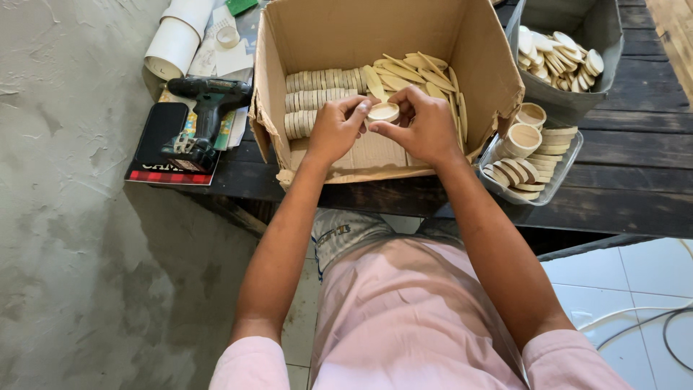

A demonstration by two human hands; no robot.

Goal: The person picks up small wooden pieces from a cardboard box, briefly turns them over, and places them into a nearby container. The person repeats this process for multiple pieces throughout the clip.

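Both my hands meet over an open cardboard box (pixel 289 43) on a dark wooden table. My left hand (pixel 333 130) and my right hand (pixel 426 126) together pinch a small round pale wooden cup (pixel 383 112) between their fingertips. Inside the box, rows of thin wooden discs (pixel 317 90) stand on edge at the left, and loose oval wooden pieces (pixel 419 72) lie piled at the back right.
A clear plastic tray (pixel 559 177) at the right holds wooden cups and discs. A grey bin (pixel 570 108) behind it is full of similar pieces. Left of the box lie a cordless drill (pixel 206 108), a black case and white rolls (pixel 173 43).
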